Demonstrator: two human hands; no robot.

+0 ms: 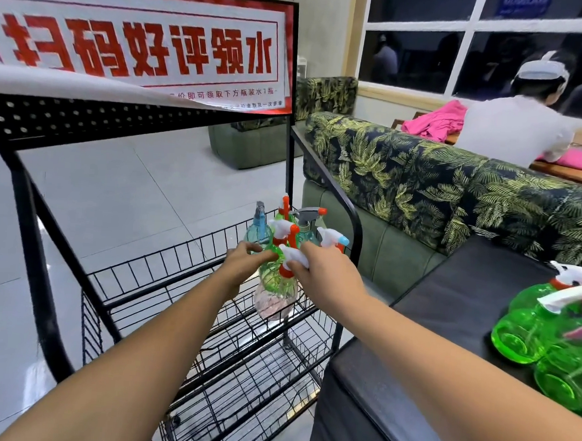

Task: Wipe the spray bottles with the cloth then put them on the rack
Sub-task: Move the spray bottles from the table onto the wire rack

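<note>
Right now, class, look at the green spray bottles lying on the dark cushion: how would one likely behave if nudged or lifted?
The green spray bottles look see-through and empty, so probably light. They lie on their sides with rounded bodies, so a nudge may roll them on the dark cushion. The smooth, glossy plastic could be a little slippery.

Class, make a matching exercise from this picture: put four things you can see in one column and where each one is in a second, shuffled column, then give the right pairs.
1. held green spray bottle
2. blue spray bottle
3. green bottles lying down
4. pink cloth

A. on the dark seat cushion at right
B. between both hands over the rack
C. on the far table
D. standing on the rack's top shelf

Pairs: 1-B, 2-D, 3-A, 4-C
</note>
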